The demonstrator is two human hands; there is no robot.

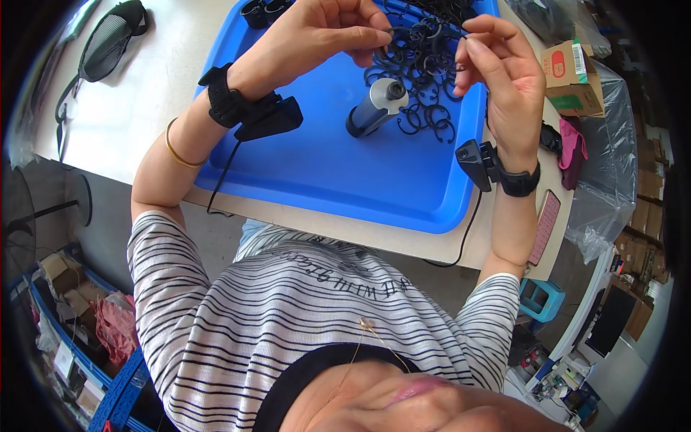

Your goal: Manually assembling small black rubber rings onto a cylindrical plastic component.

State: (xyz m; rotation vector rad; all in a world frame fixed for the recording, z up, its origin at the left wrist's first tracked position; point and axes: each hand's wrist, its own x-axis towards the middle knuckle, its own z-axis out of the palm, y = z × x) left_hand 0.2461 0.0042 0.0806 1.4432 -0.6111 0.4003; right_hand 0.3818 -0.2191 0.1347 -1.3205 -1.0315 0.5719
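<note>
Over the shallow blue plastic tray (309, 169), the left hand (331, 34) and right hand (507, 75) each form a narrow grip, contents unclear from here, while its raised rim presumably corrals the black open metal rings (425, 50) beside the standing silver-grey cylinder (374, 108).

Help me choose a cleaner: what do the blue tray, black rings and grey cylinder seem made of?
Blue tray: probably plastic, smooth with some sheen, its corners rounded and moulded-looking.
Black rings: likely metal, dark-finished, being thin and crisp-edged.
Grey cylinder: possibly satin metal, given its pale, shiny top; could be plastic.
</note>
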